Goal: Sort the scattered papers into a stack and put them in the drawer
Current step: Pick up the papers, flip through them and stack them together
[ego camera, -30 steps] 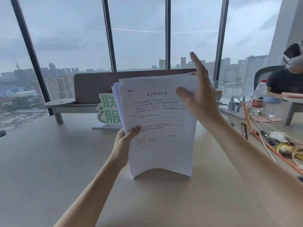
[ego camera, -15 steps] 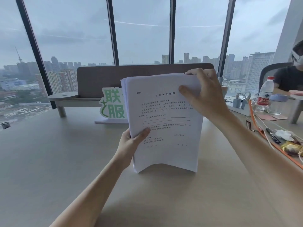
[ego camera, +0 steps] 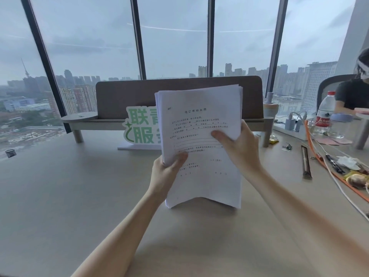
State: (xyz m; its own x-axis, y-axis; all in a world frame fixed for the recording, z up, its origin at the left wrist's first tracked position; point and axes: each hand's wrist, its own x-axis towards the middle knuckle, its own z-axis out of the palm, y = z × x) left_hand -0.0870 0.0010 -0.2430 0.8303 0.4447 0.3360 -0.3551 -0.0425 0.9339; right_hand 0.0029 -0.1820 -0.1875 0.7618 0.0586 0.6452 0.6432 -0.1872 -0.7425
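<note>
A stack of white printed papers stands upright, its bottom edge resting on the beige table and bowed upward in the middle. My left hand grips the stack's left edge low down, thumb on the front sheet. My right hand grips the right edge at mid-height, thumb across the front. The sheets' top edges are slightly uneven. No drawer is in view.
A green-lettered sign stands right behind the papers, in front of a brown desk divider. To the right lie a water bottle, a power strip with chargers, an orange cable, pens and wrappers. A person sits at far right.
My right hand came down from the stack's top edge, where it had closed half a second ago, to grip the right side at mid-height. The left hand's grip stayed the same.
</note>
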